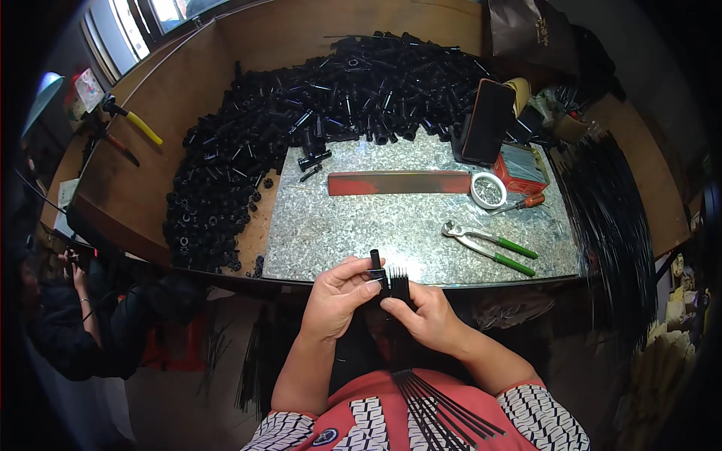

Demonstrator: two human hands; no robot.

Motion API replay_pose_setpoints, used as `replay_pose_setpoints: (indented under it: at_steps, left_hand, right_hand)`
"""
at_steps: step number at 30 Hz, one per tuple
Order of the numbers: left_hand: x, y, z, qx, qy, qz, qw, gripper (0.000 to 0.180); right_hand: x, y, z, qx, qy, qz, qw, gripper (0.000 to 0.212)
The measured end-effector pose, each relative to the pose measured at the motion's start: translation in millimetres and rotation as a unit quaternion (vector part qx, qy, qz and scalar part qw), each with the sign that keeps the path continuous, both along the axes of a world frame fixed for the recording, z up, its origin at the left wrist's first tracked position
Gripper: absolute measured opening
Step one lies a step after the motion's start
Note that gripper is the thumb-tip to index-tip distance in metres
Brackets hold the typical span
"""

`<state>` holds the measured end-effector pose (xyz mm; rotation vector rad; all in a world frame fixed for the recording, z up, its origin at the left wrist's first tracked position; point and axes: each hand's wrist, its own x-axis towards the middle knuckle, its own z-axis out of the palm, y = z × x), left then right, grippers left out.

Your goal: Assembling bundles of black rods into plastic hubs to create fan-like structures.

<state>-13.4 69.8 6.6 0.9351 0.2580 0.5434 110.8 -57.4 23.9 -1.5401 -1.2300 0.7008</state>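
At the near edge of the table, my left hand (pixel 338 298) pinches a small black tubular piece, like an umbrella runner (pixel 375 260), its narrow end pointing up. My right hand (pixel 430 319) is closed around a bundle of thin black rods, like umbrella ribs (pixel 400 287). Their fine tips stand up in a row beside the runner, and the long ends fan out over my lap. Both hands are close together; fingers hide where the runner and rods meet, so I cannot tell whether they are joined.
A large heap of black tubular parts (pixel 331 90) curves behind and left of the speckled board (pixel 301 233). On it lie a red-black bar (pixel 398 183), a white cup (pixel 488 191), a screwdriver (pixel 530 201) and green-handled pincers (pixel 492 246). A phone (pixel 487 120) stands behind; black rods (pixel 609 218) hang right.
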Motion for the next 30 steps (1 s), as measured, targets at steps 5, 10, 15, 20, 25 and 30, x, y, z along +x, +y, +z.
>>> replay_pose_setpoints:
  at_steps: [5, 10, 15, 20, 25, 30]
  left_hand:
    - [-1.5, 1.4, 1.5, 0.048, -0.004, 0.028, 0.998, 0.034]
    - [-1.4, 6.2, -0.7, -0.015, -0.006, 0.002, 1.000, 0.034]
    - [-3.2, 8.3, -2.3, -0.015, -0.003, -0.017, 1.000, 0.033]
    - [-2.7, 6.9, -1.0, 0.002, 0.003, -0.019, 1.000, 0.032]
    - [-4.4, 6.4, 1.1, 0.002, 0.008, -0.022, 1.000, 0.032]
    - [-4.4, 3.1, 7.6, 0.001, 0.001, -0.006, 1.000, 0.033]
  right_hand:
    - [1.2, 0.9, 1.4, -0.007, -0.019, 0.009, 1.000, 0.018]
    - [3.8, 0.8, -0.2, -0.025, 0.009, 0.041, 0.999, 0.019]
    - [2.0, 1.6, 0.1, -0.010, 0.014, 0.030, 0.999, 0.019]
    - [2.4, 1.7, 0.3, -0.013, 0.002, 0.034, 0.999, 0.020]
    - [-0.6, 2.7, 2.5, -0.007, 0.002, 0.014, 1.000, 0.018]
    - [-0.2, 2.4, 2.2, -0.019, -0.002, 0.009, 1.000, 0.019]
